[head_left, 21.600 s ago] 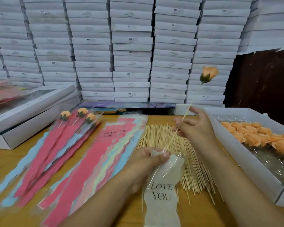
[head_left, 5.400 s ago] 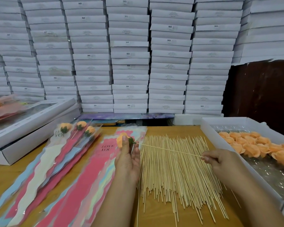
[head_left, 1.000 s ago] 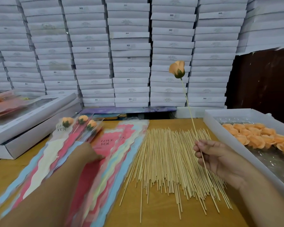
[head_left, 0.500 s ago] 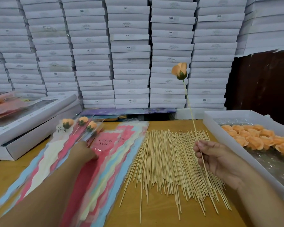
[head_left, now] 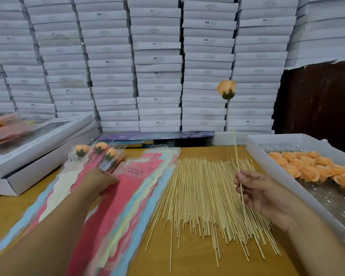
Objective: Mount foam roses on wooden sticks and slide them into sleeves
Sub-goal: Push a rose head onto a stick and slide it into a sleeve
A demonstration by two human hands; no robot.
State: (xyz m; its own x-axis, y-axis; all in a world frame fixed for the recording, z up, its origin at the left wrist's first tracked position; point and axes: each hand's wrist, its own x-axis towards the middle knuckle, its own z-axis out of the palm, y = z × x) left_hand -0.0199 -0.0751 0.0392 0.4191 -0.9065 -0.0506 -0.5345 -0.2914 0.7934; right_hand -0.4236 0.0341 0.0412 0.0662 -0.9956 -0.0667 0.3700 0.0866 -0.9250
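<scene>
three sleeved roses (head_left: 100, 151) lie done; right hand (head_left: 261, 193) pinches a mounted rose (head_left: 226, 89), left hand (head_left: 100, 179) rests on the sleeves (head_left: 131, 198), grip unclear; many sticks (head_left: 203, 198) remain

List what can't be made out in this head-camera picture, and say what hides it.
- Left hand: its fingertips are motion-blurred on the sleeve stack, so the grip is unclear.
- Small print on the white boxes: too small to read.
- Tray of foam roses: cut off by the right edge.
- Open box at left: contents blurred, cut off by the left edge.
</scene>
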